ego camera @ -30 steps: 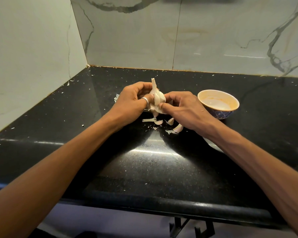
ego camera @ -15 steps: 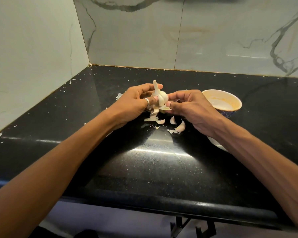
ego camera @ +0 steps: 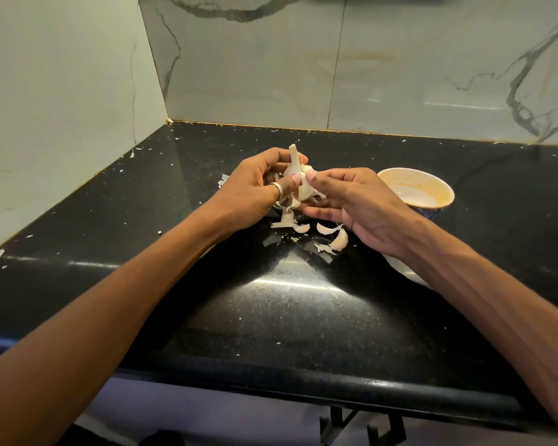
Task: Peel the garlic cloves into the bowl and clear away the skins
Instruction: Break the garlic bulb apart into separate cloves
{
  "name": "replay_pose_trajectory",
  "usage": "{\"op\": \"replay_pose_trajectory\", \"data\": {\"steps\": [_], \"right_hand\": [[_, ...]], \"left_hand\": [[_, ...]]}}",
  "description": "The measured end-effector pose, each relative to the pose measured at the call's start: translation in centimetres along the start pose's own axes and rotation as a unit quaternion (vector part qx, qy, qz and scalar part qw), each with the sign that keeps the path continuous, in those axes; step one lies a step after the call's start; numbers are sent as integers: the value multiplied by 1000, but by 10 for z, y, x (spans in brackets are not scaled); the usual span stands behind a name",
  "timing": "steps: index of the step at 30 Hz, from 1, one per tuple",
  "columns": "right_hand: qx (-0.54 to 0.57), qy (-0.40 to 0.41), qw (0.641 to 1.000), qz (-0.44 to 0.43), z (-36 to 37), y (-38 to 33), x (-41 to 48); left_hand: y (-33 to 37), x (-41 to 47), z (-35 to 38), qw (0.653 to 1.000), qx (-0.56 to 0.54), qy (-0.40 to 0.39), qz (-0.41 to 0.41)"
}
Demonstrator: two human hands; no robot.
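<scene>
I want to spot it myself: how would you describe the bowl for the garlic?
Start at the black countertop in the marble corner. Right of the left hand and right hand holding the garlic bulb stands the bowl. Unlike the white garlic scraps nearby, it is round, pale orange inside and blue-patterned outside.

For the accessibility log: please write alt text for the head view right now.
Two bare hands hold a garlic bulb above a black countertop: the left hand grips it, the right hand pinches its side. Loose cloves and papery skins lie on the countertop beneath, and a bowl stands to the right.
</scene>
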State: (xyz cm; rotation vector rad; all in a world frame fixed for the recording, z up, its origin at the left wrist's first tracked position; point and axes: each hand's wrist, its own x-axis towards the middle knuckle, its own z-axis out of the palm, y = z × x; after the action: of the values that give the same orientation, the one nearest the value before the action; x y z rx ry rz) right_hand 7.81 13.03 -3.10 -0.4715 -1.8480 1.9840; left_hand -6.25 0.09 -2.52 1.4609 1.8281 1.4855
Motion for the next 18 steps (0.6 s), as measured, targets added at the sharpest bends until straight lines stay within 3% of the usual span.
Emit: {"op": "replay_pose_trajectory", "data": {"steps": [10, 18], "right_hand": [[10, 13, 1000, -5, 0, 0, 0], [-46, 92, 993, -54, 3, 6, 1]], "left_hand": [[-1, 0, 0, 1000, -15, 22, 11], [-3, 1, 3, 998, -47, 32, -3]]}}
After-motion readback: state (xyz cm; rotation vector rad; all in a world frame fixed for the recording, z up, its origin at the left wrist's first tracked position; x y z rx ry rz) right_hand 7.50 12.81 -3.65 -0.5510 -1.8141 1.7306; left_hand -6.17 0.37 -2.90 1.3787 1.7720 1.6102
